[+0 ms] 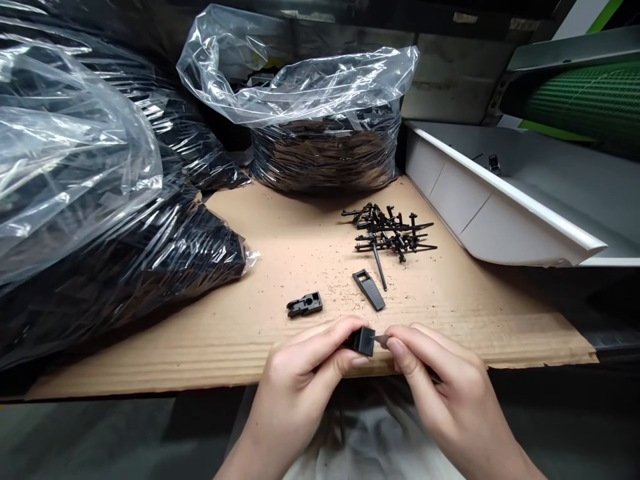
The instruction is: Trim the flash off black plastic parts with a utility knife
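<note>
Near the front edge of the cardboard, my left hand (310,363) is closed around a small black plastic block (364,341), one square end facing right. Pinched in my right hand (435,367) is a small grey blade (382,339), its pointed tip at the end of the block. Most of the blade is hidden by my fingers. Just beyond my hands lie a black plastic part with a round hole (306,304) and a tapered black plastic piece (369,290) with a square opening. Farther back is a pile of thin black plastic sprues (393,232).
Black plastic shavings are scattered over the cardboard sheet (280,233). A clear bag of black parts (325,147) stands at the back. Large bags (100,200) cover the left side. On the right, a grey chute (450,200) sits below a green conveyor belt (585,100).
</note>
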### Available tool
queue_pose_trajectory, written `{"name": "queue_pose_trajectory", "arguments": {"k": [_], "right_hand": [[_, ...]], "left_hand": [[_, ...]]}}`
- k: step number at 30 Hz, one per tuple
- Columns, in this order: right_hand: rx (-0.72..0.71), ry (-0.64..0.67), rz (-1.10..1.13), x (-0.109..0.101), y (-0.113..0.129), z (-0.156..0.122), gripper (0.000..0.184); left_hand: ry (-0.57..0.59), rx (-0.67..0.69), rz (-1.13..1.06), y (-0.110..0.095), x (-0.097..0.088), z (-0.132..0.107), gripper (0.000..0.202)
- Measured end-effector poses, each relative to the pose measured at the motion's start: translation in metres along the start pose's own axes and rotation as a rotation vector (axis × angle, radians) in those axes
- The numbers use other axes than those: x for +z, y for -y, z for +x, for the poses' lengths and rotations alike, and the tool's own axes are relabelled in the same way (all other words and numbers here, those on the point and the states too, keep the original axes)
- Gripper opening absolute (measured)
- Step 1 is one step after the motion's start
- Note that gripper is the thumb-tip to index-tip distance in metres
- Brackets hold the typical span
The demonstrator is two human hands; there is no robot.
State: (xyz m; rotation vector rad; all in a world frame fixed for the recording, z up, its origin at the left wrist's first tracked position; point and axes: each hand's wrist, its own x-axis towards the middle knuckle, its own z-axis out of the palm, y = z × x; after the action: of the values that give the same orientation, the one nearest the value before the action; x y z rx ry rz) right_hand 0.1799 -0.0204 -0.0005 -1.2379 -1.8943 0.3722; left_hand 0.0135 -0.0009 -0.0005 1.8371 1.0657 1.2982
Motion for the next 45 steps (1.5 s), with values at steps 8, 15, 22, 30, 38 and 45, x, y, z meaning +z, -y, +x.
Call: {"name": "queue_pose_trajectory", "arguments": {"k": [8, 15, 22, 30, 38, 45], "right_hand": [[0.020, 0.126, 0.103, -0.003, 0.006, -0.005, 0.019], [0.243, 0.091, 0.215, -0.010, 0.012, 0.005, 0.010], [0.197, 0.076, 0.097, -0.013, 0.002, 0.007, 0.013], [-0.143, 0.014, -0.002, -0.012, -0.004, -0.014, 0.033], [-0.216, -0.088, -0.124, -0.002, -0.002, -0.006, 0.033], [-0.241, -0.067, -0.141, 0.001, -0.007, -0.006, 0.035]], "left_hand": [[-0.038, -0.037, 0.054, -0.002, 0.002, 0.000, 0.027], [0.083, -0.093, -0.015, -0.006, 0.001, 0.005, 0.024], [0.249, -0.382, -0.290, -0.014, -0.006, -0.004, 0.025], [0.067, -0.474, -0.480, -0.014, 0.004, -0.004, 0.018], [0.023, -0.288, -0.171, -0.015, -0.001, -0.001, 0.010], [0.022, -0.219, -0.142, -0.013, 0.002, 0.002, 0.017]]}}
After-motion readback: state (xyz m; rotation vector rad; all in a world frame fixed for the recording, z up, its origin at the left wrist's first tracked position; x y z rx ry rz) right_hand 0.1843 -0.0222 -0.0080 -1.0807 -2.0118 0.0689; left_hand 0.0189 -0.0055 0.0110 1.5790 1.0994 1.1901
